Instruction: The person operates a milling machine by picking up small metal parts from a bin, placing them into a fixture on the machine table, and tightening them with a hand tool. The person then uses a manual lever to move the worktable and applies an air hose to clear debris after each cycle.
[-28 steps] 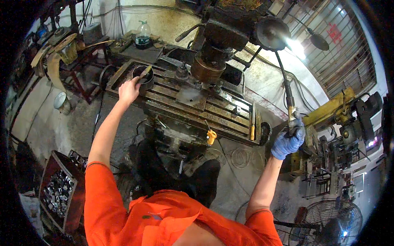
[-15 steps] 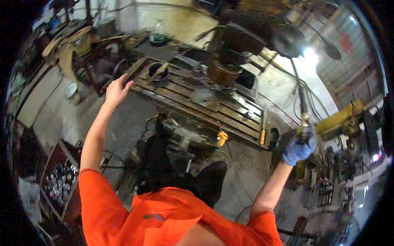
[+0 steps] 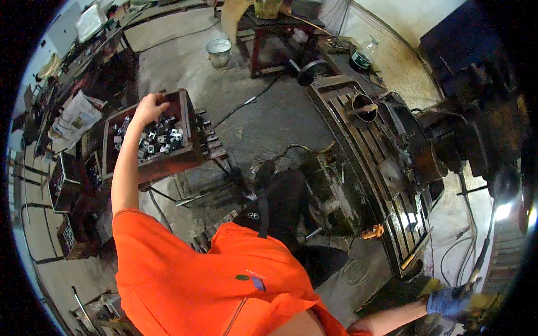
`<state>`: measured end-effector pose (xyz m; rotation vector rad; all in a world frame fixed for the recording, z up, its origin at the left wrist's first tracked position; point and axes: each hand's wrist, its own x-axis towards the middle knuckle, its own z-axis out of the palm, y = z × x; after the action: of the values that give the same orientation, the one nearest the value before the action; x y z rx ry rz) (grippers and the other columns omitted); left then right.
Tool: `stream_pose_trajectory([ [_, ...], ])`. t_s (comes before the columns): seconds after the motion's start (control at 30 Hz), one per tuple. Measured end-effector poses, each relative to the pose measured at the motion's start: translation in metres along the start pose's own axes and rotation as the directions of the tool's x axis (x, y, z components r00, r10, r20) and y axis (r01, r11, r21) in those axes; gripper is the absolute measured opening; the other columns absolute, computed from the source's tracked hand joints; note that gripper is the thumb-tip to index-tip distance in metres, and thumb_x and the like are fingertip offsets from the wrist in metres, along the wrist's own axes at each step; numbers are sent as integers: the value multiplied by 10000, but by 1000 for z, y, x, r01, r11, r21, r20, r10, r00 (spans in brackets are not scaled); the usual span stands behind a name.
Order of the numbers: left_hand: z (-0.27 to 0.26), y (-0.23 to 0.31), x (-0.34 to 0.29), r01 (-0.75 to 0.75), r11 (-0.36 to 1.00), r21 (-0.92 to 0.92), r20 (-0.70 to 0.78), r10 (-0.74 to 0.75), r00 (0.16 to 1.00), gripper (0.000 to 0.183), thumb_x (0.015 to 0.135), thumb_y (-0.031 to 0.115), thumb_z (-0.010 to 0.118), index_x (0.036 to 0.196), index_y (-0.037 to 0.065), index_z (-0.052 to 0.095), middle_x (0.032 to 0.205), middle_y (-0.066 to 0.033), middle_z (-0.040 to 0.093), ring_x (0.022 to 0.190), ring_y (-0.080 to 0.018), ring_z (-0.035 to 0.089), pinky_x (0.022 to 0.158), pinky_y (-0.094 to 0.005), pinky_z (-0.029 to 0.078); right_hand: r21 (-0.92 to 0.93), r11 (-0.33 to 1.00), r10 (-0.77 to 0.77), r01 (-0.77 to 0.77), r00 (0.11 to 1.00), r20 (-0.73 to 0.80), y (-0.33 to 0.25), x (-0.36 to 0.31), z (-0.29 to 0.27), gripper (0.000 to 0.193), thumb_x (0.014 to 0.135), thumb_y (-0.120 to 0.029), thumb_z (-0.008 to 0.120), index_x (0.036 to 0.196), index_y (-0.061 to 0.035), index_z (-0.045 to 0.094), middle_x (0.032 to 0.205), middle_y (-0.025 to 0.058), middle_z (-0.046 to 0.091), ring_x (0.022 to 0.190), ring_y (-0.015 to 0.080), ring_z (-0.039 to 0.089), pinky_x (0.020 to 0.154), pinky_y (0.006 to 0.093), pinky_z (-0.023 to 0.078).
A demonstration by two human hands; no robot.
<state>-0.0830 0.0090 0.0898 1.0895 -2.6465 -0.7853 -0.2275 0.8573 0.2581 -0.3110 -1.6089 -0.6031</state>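
Note:
My bare left hand (image 3: 150, 106) reaches far out to the left into a wooden crate (image 3: 168, 163) filled with several small grey metal parts (image 3: 159, 139). Its fingers curl down at the crate's far rim, and whether they hold a part is hidden. My right hand (image 3: 449, 302), in a blue glove, is at the lower right edge, closed on the end of a long thin machine lever (image 3: 483, 259). My orange shirt fills the lower middle.
A large milling machine with a slotted table (image 3: 386, 185) stands at right, a dark can (image 3: 363, 107) on it and an orange-handled tool (image 3: 372, 231) near its base. A metal bucket (image 3: 218, 51), a red stand (image 3: 269, 33) and more parts boxes (image 3: 64, 179) are around the floor.
The view has swung left. My left hand left the machine table and went to the parts crate. The gloved right hand stays on the lever.

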Motion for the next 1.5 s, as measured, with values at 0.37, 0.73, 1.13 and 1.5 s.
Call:
stream_pose_trajectory([
  [0.37,50,-52,-4,117,801,588,-83,-84,993,287,680,233,643,904,59,597,912,-146,631,827,-304,614,703,-421,481,-45,988,-154,148,961,-230,26,64,23,175,777,-161,555,870,-28,621,891,113,639,743,269,619,644,331,503],
  [0.73,80,-91,24,187,801,569,-23,-212,977,450,686,296,648,1058,77,522,1056,-149,591,970,-343,558,786,-434,455,450,823,-228,346,927,-297,66,131,40,270,869,-109,420,1050,26,569,931,123,599,765,227,557,668,318,468],
  [1.13,64,-120,43,79,841,-536,-167,-197,966,271,756,271,640,846,20,590,711,-38,550,629,-186,517,591,-315,426,148,14,-54,-989,147,988,-67,-214,-22,227,756,-171,653,928,-24,661,847,27,646,721,105,547,660,263,453],
  [1.5,89,57,81,119,38,-992,119,-7,993,335,816,274,608,1069,60,555,958,-42,600,804,-151,551,693,-287,460,-176,130,-139,-976,-194,971,-190,-308,-29,280,712,-289,719,742,-49,578,634,-25,516,565,110,461,507,278,391],
])
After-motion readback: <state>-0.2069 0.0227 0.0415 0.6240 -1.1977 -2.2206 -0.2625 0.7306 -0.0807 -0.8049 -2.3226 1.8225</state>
